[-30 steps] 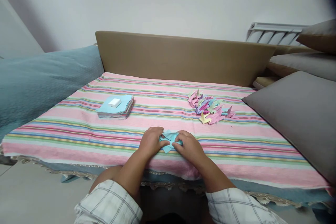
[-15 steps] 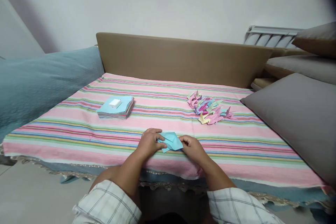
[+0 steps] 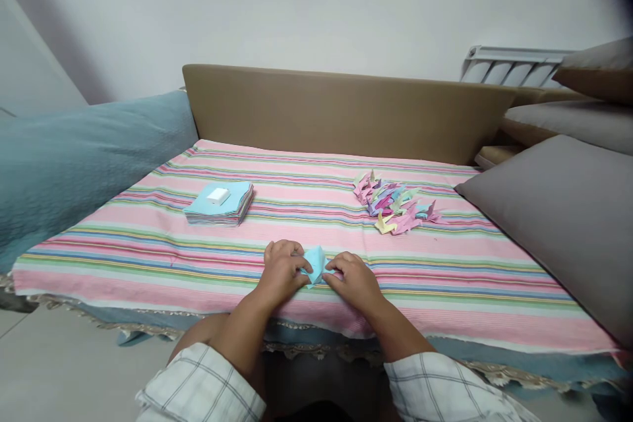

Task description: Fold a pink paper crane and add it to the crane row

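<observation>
The left hand (image 3: 283, 268) has its grip nearly closed, thumb and forefinger pinching the left side of a light blue paper (image 3: 315, 262); the right hand (image 3: 353, 279) has a matching narrow grip on the paper's right side, its other fingers curled in. The paper sits between the two hands, close to the near edge of the striped cover (image 3: 301, 204) and about midway between its left and right edges. It is already partly folded, with a raised crease between the grips and a corner pointing toward the far edge; how its layers lie underneath is too small to tell.

The step in hand looks to be shaping a fold with both hands at once. The next move, as I judge it, calls for steady pinches on both sides, the edges brought into line before the crease is pressed flat, and light pressure so the thin sheet does not wrinkle.

Farther out, toward the cover's left edge, lies a stack of square paper (image 3: 239, 191), blue on top, with a small white block (image 3: 218, 196) resting on it. Toward the right edge, well apart from the hands, is a cluster of folded paper pieces (image 3: 390, 201) in mixed colours. A grey cushion (image 3: 554, 211) lies along the cover's right edge, and a brown backrest (image 3: 346, 112) stands along the far one
</observation>
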The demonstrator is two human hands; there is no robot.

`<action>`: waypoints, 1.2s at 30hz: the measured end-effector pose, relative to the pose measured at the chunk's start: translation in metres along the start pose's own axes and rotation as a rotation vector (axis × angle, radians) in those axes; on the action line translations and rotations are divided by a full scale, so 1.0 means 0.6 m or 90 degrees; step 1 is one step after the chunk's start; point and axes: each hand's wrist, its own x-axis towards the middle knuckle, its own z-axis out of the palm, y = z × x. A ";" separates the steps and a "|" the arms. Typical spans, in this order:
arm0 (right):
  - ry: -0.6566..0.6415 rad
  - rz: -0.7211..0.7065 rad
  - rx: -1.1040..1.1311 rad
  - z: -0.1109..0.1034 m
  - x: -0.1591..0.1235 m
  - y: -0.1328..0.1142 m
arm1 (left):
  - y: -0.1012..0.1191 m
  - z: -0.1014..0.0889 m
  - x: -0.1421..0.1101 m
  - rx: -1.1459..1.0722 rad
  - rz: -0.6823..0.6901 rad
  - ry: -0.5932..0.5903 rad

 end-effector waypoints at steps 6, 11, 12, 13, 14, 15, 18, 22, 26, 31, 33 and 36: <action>-0.004 0.017 -0.005 -0.002 0.001 -0.002 | 0.005 -0.003 0.005 -0.031 0.065 -0.095; -0.009 0.018 -0.013 -0.001 0.000 -0.002 | 0.012 -0.002 0.004 -0.054 0.069 -0.130; -0.011 0.015 -0.014 -0.001 -0.001 -0.002 | 0.013 -0.002 0.003 -0.053 0.071 -0.130; -0.013 0.012 -0.014 0.000 -0.001 -0.001 | 0.014 -0.002 0.003 -0.051 0.073 -0.127; -0.016 0.010 -0.016 0.000 -0.001 -0.001 | 0.015 -0.002 0.003 -0.048 0.076 -0.122; -0.019 0.008 -0.017 0.000 -0.002 -0.001 | 0.015 -0.002 0.003 -0.046 0.079 -0.118; -0.021 0.006 -0.018 0.000 -0.003 0.000 | 0.014 0.001 0.003 -0.044 0.088 -0.110; -0.018 0.004 -0.020 0.000 -0.004 -0.001 | 0.013 0.004 0.004 -0.041 0.088 -0.103; -0.030 0.005 -0.024 0.001 -0.003 0.000 | 0.014 0.003 0.004 -0.037 0.086 -0.110; -0.031 0.003 -0.040 0.002 -0.002 0.001 | 0.011 0.004 0.003 -0.022 0.098 -0.105; -0.032 0.000 -0.048 0.001 -0.002 -0.001 | 0.007 0.007 0.004 -0.023 0.105 -0.095; -0.038 -0.004 -0.061 0.000 -0.003 -0.003 | 0.000 0.012 0.006 -0.033 0.110 -0.087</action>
